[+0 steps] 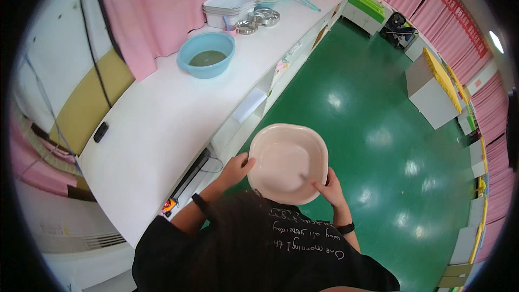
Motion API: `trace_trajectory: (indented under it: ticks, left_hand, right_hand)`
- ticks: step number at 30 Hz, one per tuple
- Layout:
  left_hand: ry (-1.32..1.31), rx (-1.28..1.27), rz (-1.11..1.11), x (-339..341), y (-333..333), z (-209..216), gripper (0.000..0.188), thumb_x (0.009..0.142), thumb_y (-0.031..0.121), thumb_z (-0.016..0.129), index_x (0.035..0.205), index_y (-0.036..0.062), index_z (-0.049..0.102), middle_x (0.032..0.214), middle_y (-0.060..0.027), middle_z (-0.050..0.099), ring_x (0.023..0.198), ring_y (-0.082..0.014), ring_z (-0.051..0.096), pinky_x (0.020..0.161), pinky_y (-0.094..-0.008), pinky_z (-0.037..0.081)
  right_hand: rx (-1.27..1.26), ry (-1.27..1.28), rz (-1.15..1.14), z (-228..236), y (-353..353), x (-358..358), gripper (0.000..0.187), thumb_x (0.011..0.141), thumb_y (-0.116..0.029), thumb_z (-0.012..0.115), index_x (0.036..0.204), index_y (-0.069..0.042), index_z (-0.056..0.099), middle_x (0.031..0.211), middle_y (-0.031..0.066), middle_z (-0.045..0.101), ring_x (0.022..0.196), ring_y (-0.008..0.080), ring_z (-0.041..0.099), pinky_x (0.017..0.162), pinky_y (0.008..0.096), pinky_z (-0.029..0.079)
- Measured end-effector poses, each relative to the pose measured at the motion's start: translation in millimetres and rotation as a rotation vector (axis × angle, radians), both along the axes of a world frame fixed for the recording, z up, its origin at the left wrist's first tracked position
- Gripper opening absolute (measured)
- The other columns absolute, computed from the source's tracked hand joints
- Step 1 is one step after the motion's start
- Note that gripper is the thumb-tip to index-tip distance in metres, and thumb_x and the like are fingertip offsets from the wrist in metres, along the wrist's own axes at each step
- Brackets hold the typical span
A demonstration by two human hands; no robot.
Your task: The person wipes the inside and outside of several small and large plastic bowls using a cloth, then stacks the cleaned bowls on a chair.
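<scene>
In the head view I see white script on the person's black shirt (pixel 308 246), and pale characters on a red banner (pixel 453 10) high at the right. The basin (pixel 284 159) is pale pink, rather square, with rounded corners and a smooth rim. It is in the air over the green floor (pixel 373 130), between both hands: the left hand (pixel 237 168) grips its left edge, the right hand (pixel 332 189) its right edge, thumb inside.

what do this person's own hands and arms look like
The left hand and right hand are gloveless. A black left wristband and black right wristband show. The black shirt has pale lettering; its sleeves leave the forearms bare.
</scene>
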State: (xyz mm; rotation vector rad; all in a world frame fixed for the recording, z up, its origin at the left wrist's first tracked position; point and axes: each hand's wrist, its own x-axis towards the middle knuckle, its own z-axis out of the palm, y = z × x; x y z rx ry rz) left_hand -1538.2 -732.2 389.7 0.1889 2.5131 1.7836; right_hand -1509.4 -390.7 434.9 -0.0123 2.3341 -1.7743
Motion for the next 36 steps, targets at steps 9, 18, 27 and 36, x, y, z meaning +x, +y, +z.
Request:
trace_trajectory:
  ticks: [9, 18, 27, 36]
  left_hand:
    - [-0.054, -0.092, -0.186, -211, 62, -13, 0.035, 0.093, 0.031, 0.057, 0.088, -0.0034, 0.060, 0.066, -0.0124, 0.057, 0.059, -0.0168, 0.050, 0.057, -0.0331, 0.042]
    - [-0.028, -0.072, -0.062, -421, 159, -3, 0.036, 0.095, 0.032, 0.055, 0.089, -0.0036, 0.059, 0.067, -0.0092, 0.055, 0.061, -0.0151, 0.048, 0.059, -0.0330, 0.042]
    - [0.017, 0.310, 0.263, -603, 185, -30, 0.039, 0.098, 0.034, 0.051, 0.080, 0.0000, 0.050, 0.071, -0.0044, 0.050, 0.068, -0.0114, 0.045, 0.060, -0.0302, 0.040]
    - [0.066, 0.219, 0.272, -812, 181, -16, 0.038, 0.099, 0.034, 0.047, 0.083, 0.0005, 0.046, 0.071, -0.0051, 0.048, 0.066, -0.0114, 0.047, 0.060, -0.0303, 0.042]
  right_hand:
    - [-0.054, -0.190, -0.106, -1, 60, -173, 0.057, 0.089, -0.007, 0.053, 0.139, -0.002, 0.028, 0.101, 0.0125, 0.061, 0.070, 0.0183, 0.065, 0.046, 0.0276, 0.054]
    - [-0.080, -0.055, -0.071, 14, 154, -415, 0.063, 0.090, -0.008, 0.056, 0.143, -0.003, 0.023, 0.105, 0.0152, 0.061, 0.069, 0.0178, 0.065, 0.046, 0.0274, 0.054]
    - [-0.333, -0.023, 0.126, 11, 164, -628, 0.086, 0.081, -0.004, 0.070, 0.148, -0.003, 0.017, 0.141, 0.0140, 0.041, 0.128, 0.0219, 0.043, 0.104, 0.0366, 0.038]
    - [-0.198, 0.140, 0.195, -19, 167, -865, 0.075, 0.087, -0.006, 0.059, 0.149, -0.006, 0.017, 0.139, 0.0104, 0.044, 0.123, 0.0214, 0.047, 0.099, 0.0346, 0.043]
